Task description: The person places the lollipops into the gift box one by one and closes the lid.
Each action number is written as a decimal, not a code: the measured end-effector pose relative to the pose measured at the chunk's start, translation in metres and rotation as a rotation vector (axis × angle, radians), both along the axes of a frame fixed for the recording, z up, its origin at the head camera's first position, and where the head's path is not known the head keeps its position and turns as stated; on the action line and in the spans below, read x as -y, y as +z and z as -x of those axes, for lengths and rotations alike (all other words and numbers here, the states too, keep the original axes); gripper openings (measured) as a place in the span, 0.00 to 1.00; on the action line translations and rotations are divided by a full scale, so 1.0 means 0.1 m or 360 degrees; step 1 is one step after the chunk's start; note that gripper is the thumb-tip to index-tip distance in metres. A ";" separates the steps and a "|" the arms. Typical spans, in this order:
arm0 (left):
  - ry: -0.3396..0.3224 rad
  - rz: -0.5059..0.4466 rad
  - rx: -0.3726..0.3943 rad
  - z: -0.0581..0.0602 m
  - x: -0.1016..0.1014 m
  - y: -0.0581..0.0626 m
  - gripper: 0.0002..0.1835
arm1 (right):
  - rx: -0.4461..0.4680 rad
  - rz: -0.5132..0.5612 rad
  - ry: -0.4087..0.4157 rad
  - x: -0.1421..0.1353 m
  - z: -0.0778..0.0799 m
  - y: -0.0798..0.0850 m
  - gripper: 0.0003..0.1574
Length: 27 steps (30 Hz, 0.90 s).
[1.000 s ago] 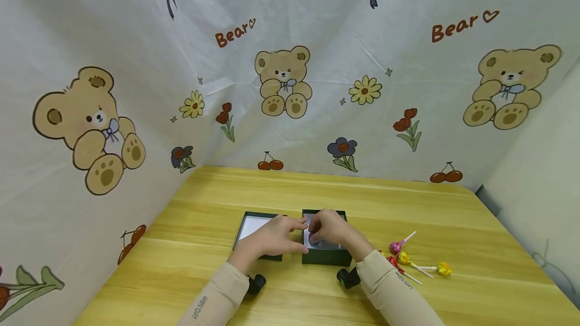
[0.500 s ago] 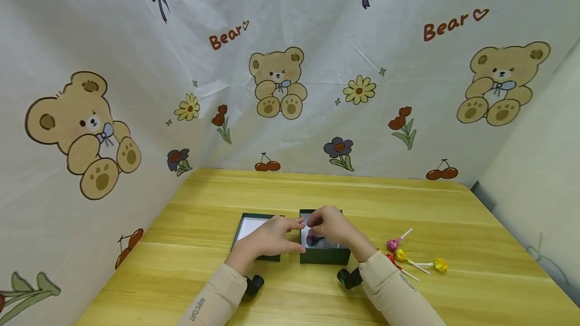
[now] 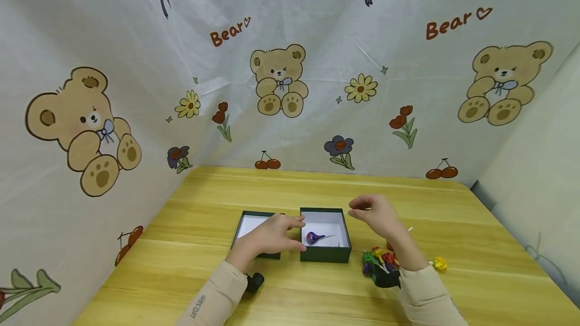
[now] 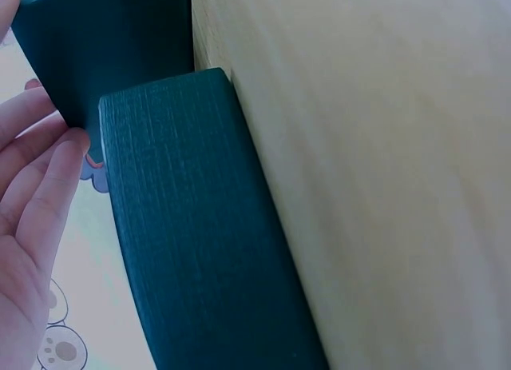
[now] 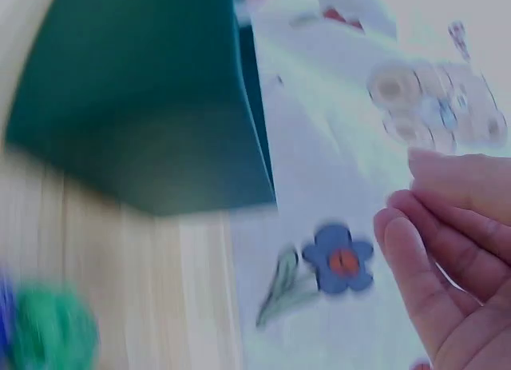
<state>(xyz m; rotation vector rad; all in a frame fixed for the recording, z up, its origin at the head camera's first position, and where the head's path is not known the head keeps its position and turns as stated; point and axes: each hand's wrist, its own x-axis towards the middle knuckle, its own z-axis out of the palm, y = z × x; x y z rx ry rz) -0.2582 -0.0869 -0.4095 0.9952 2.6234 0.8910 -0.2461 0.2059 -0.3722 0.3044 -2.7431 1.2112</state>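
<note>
A dark green box (image 3: 325, 254) with a white inside stands uncovered on the table, and a purple-wrapped lollipop (image 3: 312, 238) lies in it with its stick pointing right. My left hand (image 3: 274, 235) is at the box's left side, fingers extended and thumb apart; in the left wrist view its fingertips (image 4: 76, 138) meet the edge of a green wall. Beyond the box's right rim, my right hand (image 3: 376, 214) is raised with nothing in it, its fingers (image 5: 423, 282) loosely bent and the thumb apart from them.
Left of the box lies a shallow green lid (image 3: 246, 223) with a white inside, partly under my left hand. Several wrapped lollipops (image 3: 378, 256) are heaped by my right wrist, and a yellow lollipop (image 3: 439, 264) lies farther right. A bear-printed cloth (image 3: 317, 140) hangs behind the table.
My right hand has let go of the purple lollipop in the box, lifted out and moved right toward the other lollipops. My left hand has stayed at the box's left side.
</note>
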 end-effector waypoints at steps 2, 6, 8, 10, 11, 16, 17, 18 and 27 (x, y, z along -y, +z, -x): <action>0.0000 0.0001 0.0004 0.00 0.00 0.01 0.34 | 0.0017 -0.0024 -0.0044 -0.15 -0.03 -0.02 0.11; -0.0001 -0.0001 0.0012 -0.01 0.01 0.00 0.34 | 0.0033 -0.0093 -0.0061 -0.38 -0.10 -0.05 0.12; -0.0006 -0.0010 0.0011 0.00 0.00 0.00 0.34 | 0.0055 -0.0131 -0.0047 -0.46 -0.12 -0.06 0.13; -0.0015 -0.0019 0.0009 0.00 0.00 0.00 0.34 | 0.0092 -0.0166 -0.0035 -0.52 -0.15 -0.07 0.13; -0.0018 -0.0020 0.0006 0.00 0.01 -0.01 0.34 | 0.0114 -0.0186 -0.0033 -0.55 -0.15 -0.08 0.12; -0.0026 -0.0015 0.0008 0.00 0.00 -0.01 0.33 | 0.0241 -0.0297 -0.0051 -0.68 -0.18 -0.15 0.09; -0.0025 -0.0010 0.0008 0.00 0.00 0.00 0.33 | 0.0263 -0.0319 -0.0052 -0.71 -0.18 -0.17 0.08; -0.0023 -0.0011 0.0007 0.00 0.00 0.00 0.33 | 0.0282 -0.0335 -0.0054 -0.73 -0.17 -0.18 0.08; -0.0015 -0.0029 0.0028 0.01 0.00 -0.01 0.34 | 0.0347 -0.0388 -0.0053 -0.81 -0.13 -0.28 0.09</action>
